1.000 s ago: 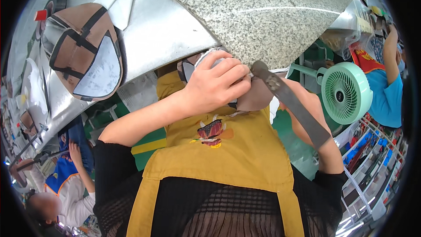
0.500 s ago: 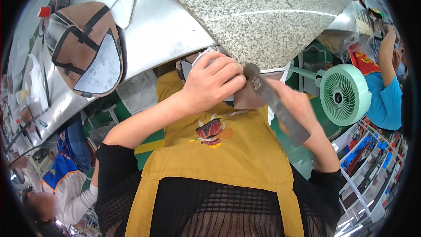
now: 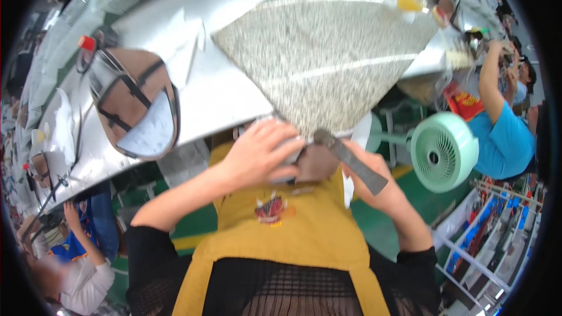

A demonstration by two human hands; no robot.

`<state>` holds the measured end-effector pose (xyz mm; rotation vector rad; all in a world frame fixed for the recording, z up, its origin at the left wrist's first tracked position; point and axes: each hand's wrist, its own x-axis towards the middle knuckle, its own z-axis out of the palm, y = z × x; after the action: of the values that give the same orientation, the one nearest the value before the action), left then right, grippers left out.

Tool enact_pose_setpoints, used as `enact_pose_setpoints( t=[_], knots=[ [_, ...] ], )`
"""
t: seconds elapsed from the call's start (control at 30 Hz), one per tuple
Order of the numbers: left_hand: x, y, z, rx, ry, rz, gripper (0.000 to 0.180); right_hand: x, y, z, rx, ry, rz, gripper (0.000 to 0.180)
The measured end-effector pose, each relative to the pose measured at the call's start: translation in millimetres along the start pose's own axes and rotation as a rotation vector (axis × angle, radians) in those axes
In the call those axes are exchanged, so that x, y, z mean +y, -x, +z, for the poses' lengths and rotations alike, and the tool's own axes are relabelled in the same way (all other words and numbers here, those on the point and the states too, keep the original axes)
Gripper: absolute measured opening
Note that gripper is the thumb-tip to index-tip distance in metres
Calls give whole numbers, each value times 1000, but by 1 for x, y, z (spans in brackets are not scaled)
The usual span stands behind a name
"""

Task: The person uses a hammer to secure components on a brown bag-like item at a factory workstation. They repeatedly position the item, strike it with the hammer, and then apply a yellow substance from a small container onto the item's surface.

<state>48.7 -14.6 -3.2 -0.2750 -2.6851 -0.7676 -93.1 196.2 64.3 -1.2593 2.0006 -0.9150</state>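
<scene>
One metal desk [image 3: 228, 102] carries a speckled stone slab [image 3: 328, 47]; left of the slab lies a panelled brown piece [image 3: 137, 102]. At the slab's near corner, the left hand [image 3: 263, 149] pinches a brown workpiece [image 3: 319, 164]; the right hand's [image 3: 379, 167] grip closes around a dark hammer [image 3: 351, 161]. Work seems unfinished; how much remains, I cannot tell.

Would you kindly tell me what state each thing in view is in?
Left hand: bent over the brown workpiece, grip partly hidden.
Right hand: closed on the hammer.
Hammer: held, handle hidden.
Brown workpiece: partly covered.
Granite slab: lying flat.
Black-trimmed brown piece: lying on the metal table.
Green fan: grille uncovered; whether running, unclear.
</scene>
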Motion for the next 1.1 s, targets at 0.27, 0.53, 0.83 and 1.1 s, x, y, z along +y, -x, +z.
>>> enact_pose_setpoints(
  t=[0.27,0.53,0.83,1.1],
  knots=[
    [9,15,0,-39,-70,-19,26,38,-26,-18,308,292,-106,25],
    [53,28,-88,-490,179,-212,29,83,-78,-41,485,622,-124,27],
    [85,5,-178,-139,140,-641,27,65,-67,-34,512,340,-304,31],
    [24,-75,-105,342,457,-482,31,18,-40,-33,295,-689,-206,45]
  ],
)
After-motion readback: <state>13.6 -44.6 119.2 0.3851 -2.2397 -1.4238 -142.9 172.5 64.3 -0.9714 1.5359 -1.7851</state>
